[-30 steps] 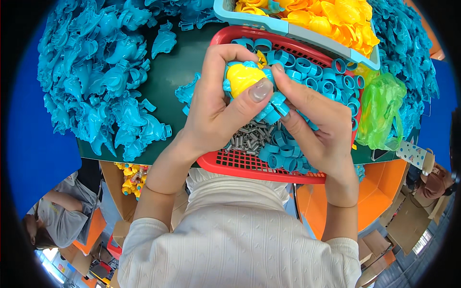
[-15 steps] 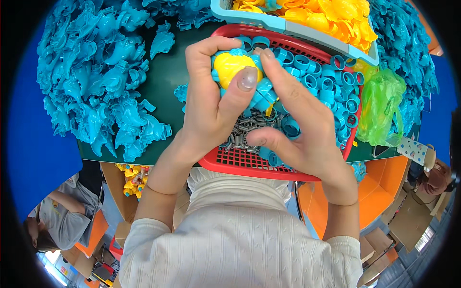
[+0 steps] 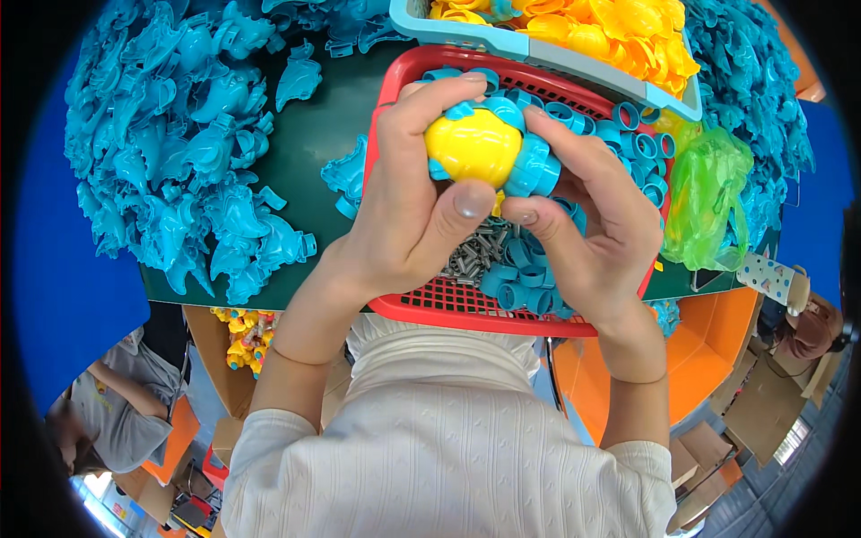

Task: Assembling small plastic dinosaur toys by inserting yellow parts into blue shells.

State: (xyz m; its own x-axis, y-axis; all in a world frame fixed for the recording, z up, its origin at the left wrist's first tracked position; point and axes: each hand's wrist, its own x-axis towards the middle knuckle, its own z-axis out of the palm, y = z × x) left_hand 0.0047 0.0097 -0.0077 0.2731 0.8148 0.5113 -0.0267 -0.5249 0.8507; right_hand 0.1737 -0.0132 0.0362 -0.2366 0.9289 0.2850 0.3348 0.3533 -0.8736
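Observation:
Between both hands, above the red basket, is a plastic toy part with a rounded yellow shell framed in blue pieces. My left hand is closed round its left side, thumb below the yellow shell and fingers over the top. On the right, my right hand grips the blue end with thumb and fingers. A small yellow tab sticks out underneath. Below, the basket holds many blue rings and a heap of small metal pins. My hands hide part of these contents.
A heap of blue shell parts covers the table's left, another the far right. A blue-grey crate of yellow shells stands behind the basket. A green plastic bag lies right. Below the table edge stands an orange-lined box. A person sits lower left.
The toy part has turned in my hands, so more of its yellow shell shows. My right thumb has come up to press its blue end.

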